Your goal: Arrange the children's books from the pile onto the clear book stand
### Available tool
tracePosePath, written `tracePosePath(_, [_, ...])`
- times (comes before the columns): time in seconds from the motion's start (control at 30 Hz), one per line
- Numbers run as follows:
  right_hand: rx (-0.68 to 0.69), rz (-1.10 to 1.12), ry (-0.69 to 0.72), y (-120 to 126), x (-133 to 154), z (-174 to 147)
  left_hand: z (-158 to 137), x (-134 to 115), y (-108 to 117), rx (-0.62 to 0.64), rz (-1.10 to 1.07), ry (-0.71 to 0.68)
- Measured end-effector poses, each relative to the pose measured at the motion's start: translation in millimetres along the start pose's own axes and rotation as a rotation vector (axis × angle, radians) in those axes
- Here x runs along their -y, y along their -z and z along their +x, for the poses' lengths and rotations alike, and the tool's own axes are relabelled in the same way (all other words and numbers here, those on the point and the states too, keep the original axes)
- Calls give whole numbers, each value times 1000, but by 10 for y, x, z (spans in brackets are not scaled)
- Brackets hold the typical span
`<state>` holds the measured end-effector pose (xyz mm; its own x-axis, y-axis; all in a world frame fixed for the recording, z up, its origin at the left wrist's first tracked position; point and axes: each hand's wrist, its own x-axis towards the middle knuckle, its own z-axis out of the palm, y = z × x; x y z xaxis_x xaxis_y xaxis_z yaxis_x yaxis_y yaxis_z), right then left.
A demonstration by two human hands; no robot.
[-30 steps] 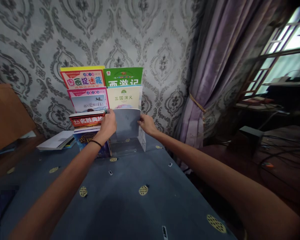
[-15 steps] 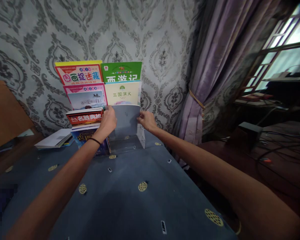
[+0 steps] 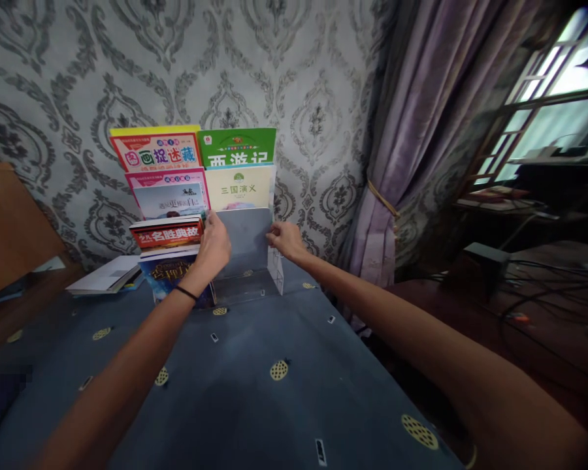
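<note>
A grey-covered book (image 3: 247, 236) stands upright in a clear tiered stand (image 3: 276, 271), in front of a cream book (image 3: 240, 188). My left hand (image 3: 215, 243) is closed at the grey book's left edge. Its right edge is pinched by my right hand (image 3: 285, 239), between thumb and fingers. Behind the cream book rises a green book (image 3: 238, 145). The stand's left column holds a pink-and-yellow book (image 3: 159, 151), a pink-bordered book (image 3: 169, 196), a red book (image 3: 164, 236) and a dark blue book (image 3: 164, 274), partly hidden by my left hand and forearm.
A blue cloth with pineapple prints (image 3: 235, 405) covers the table. Left of the stand lies a small pile of books (image 3: 102, 277), near a wooden board (image 3: 14, 222). Patterned wallpaper (image 3: 318, 117) rises behind. A tied purple curtain (image 3: 377, 228) and tangled cables (image 3: 534, 287) are at right.
The view has tilted up slightly, so the scene sits a little lower in the picture. Both hands stay at the grey book's edges, and it has hardly moved in the stand.
</note>
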<state>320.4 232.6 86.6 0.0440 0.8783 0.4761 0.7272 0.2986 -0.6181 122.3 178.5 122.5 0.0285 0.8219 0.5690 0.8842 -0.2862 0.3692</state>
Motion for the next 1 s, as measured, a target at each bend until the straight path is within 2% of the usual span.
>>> tracePosePath(0.13, [-10, 45, -20, -20, -6, -20, -106, -1, -50, -42, -35, -21])
tracePosePath(0.4, [-21, 152, -52, 61, 37, -135, -348, 15, -90, -11, -36, -96])
tracePosePath(0.5, [0, 199, -53, 89, 68, -215, -460, 5, -29, 21, -7, -84])
tracePosePath(0.63, [23, 301, -81, 110, 129, -353, -616, -23, 127, 127, 9, -55])
tracePosePath(0.73, [53, 334, -146, 127, 199, -441, -795, 20, 273, 202, 9, -95])
tracePosePath(0.83, [60, 363, -184, 145, 267, -503, -1039, 223, 431, 227, 35, -175])
tracePosePath(0.9, [52, 390, -195, 158, 301, -542, -1171, 502, 546, 231, 116, -154])
tracePosePath(0.97, [33, 430, -219, 165, 320, -603, -1217, 907, 665, 231, 235, -10])
tracePosePath(1.0, [24, 450, -237, 163, 321, -648, -1202, 1147, 721, 218, 304, 117])
